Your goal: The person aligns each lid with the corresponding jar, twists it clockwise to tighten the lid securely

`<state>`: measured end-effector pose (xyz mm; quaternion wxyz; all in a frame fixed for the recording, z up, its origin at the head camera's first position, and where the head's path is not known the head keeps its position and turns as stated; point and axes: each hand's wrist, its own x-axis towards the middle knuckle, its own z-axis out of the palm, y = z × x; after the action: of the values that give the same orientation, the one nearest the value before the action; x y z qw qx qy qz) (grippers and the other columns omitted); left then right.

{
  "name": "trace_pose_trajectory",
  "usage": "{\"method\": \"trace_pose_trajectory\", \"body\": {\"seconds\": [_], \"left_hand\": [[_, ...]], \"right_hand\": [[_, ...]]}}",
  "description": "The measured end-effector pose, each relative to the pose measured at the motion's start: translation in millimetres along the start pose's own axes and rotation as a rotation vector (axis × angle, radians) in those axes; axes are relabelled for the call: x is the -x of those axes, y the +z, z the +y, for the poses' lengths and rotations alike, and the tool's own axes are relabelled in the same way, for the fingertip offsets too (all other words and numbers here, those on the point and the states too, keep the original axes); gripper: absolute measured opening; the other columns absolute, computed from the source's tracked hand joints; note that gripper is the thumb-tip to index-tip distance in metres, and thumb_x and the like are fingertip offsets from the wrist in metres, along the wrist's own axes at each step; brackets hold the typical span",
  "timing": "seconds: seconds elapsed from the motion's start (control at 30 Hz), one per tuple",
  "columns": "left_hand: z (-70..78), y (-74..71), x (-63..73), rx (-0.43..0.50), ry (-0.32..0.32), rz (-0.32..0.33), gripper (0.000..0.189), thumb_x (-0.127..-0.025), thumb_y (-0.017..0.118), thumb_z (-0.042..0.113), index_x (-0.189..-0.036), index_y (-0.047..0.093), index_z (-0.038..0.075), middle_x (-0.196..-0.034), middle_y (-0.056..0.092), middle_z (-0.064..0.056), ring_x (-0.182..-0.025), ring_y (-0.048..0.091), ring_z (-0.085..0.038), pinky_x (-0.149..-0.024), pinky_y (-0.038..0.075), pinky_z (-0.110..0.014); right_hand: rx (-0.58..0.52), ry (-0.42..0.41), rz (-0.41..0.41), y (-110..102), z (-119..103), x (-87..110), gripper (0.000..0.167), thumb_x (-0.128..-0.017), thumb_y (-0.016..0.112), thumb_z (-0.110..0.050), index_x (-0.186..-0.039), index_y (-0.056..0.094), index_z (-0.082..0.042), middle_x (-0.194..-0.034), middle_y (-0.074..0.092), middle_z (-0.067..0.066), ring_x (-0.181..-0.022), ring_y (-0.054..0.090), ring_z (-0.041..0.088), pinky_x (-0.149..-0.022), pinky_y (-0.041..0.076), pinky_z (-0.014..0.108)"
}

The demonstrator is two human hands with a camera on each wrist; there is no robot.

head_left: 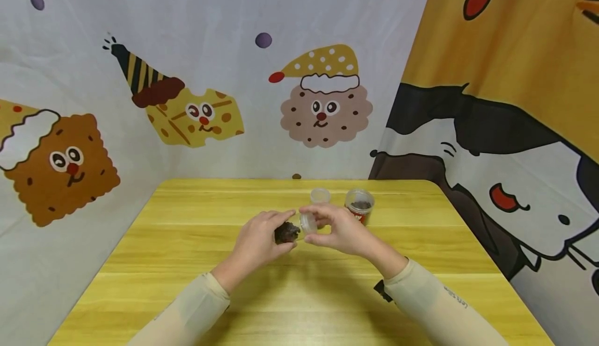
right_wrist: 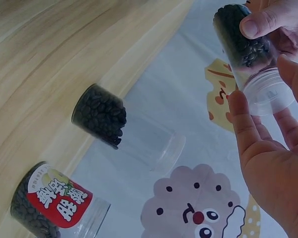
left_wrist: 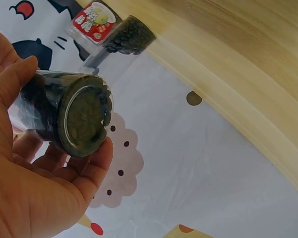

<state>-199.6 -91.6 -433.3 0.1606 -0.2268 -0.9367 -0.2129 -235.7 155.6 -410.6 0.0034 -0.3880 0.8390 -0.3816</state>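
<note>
A clear jar, partly filled with dark bean-like pieces, is held tilted above the table. My left hand grips its body, fingers on one side and thumb on the other. At the mouth end is a clear lid, which my right hand pinches between thumb and fingers. Lid and jar look in contact, though how firmly the lid sits I cannot tell. In the left wrist view the jar's round base faces the camera.
Behind my right hand, a red-labelled clear jar with dark pieces stands on the wooden table. Beside it stands an unlabelled clear jar, also part full. A cartoon-printed cloth hangs beyond the table's back edge.
</note>
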Motion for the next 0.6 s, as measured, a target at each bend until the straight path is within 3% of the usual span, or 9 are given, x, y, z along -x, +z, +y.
{"method": "trace_pose_trajectory", "body": {"seconds": [0.23, 0.6], "left_hand": [[-0.8, -0.3, -0.1, -0.003, 0.002, 0.004, 0.071, -0.081, 0.095, 0.041, -0.144, 0.069, 0.023, -0.127, 0.077, -0.005, -0.108, 0.073, -0.027, -0.088, 0.064, -0.047], [-1.8, -0.8, 0.8, -0.033, 0.018, 0.029, 0.07, -0.08, 0.096, 0.04, -0.143, 0.07, 0.024, -0.124, 0.077, -0.003, -0.107, 0.073, -0.025, -0.087, 0.064, -0.046]], "right_hand": [[-0.023, 0.009, -0.01, 0.8, -0.3, -0.6, 0.061, -0.092, 0.086, -0.015, -0.146, 0.061, -0.002, -0.134, 0.072, 0.011, -0.112, 0.076, 0.023, -0.1, 0.063, 0.036], [-0.057, 0.054, -0.016, 0.8, -1.2, 0.1, 0.061, -0.094, 0.084, -0.022, -0.148, 0.061, -0.007, -0.129, 0.074, 0.008, -0.113, 0.076, 0.022, -0.1, 0.063, 0.034]]}}
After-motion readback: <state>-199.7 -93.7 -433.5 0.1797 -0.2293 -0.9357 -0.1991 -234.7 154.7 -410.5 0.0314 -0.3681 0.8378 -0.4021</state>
